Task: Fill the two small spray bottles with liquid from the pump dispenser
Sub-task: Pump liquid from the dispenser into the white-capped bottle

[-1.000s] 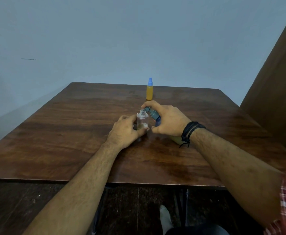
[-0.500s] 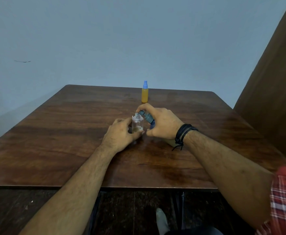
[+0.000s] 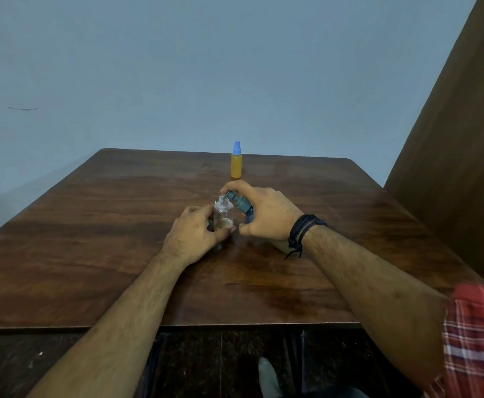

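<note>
Filling of the second bottle. The small clear plastic spray bottle (image 3: 223, 214), uncapped and upright on the dark wooden table (image 3: 97, 225), serves as landmark. The left hand (image 3: 196, 235) grips it from the near-left side, fingers curled round its lower body and the thumb across its base. Immediately to its right, the right hand (image 3: 265, 214) holds the tilted pump dispenser with grey-green head and blue collar (image 3: 239, 203); its nozzle sits at the open neck, one finger arches over the pump head, and the remaining fingers wrap the dispenser's body, most of which is hidden beneath the palm. A thin layer of yellowish liquid lies at the bottom of the clear bottle, so this fill appears barely begun. Beyond the landmark, well apart toward the table's far edge, stands an orange-filled small spray bottle with a blue cap (image 3: 236, 164), seemingly finished. The next move probably calls for repeated presses on the pump head, with the nozzle kept over the narrow neck and the bottle steadied against tipping.
</note>
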